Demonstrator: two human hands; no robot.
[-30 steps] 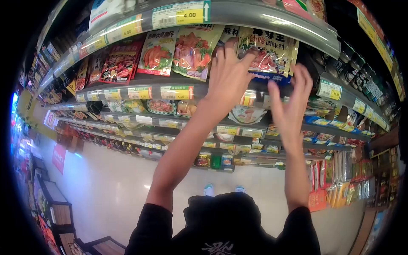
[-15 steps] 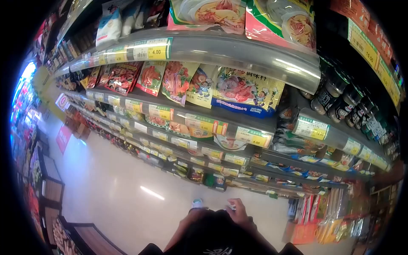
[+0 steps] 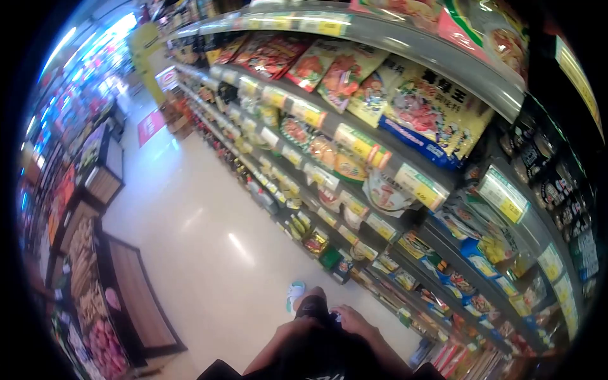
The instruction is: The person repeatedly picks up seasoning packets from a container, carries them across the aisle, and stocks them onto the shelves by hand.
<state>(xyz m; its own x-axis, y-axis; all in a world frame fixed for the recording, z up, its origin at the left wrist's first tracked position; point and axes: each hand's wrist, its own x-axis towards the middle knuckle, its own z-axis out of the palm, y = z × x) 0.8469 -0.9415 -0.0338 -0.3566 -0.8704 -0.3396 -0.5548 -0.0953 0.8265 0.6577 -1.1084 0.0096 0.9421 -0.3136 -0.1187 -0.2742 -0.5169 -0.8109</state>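
My right hand (image 3: 353, 320) is low in front of my body, beside my dark clothing (image 3: 320, 342). Its fingers are bent round something small and pale that I cannot make out. Close to the clothing on the other side is my left hand (image 3: 296, 327), its fingers hidden. A foot in a white and teal shoe (image 3: 295, 295) shows on the floor just beyond. Neither hand touches the shelves (image 3: 405, 171), which carry seasoning packets. One large yellow and blue packet (image 3: 437, 114) leans on an upper shelf.
Dark spice jars (image 3: 535, 155) line the shelf at right. Across the pale floor (image 3: 190, 253), wooden-sided produce stands (image 3: 136, 288) hold roots and reddish onion-like vegetables (image 3: 104, 348). A yellow pillar (image 3: 147, 60) and a pink floor sign (image 3: 151, 126) are farther down the aisle.
The view has turned left along the aisle, so the shelves slant and more of the produce stands shows. A leg and the shoe have come forward. Both hands stay low by the body.
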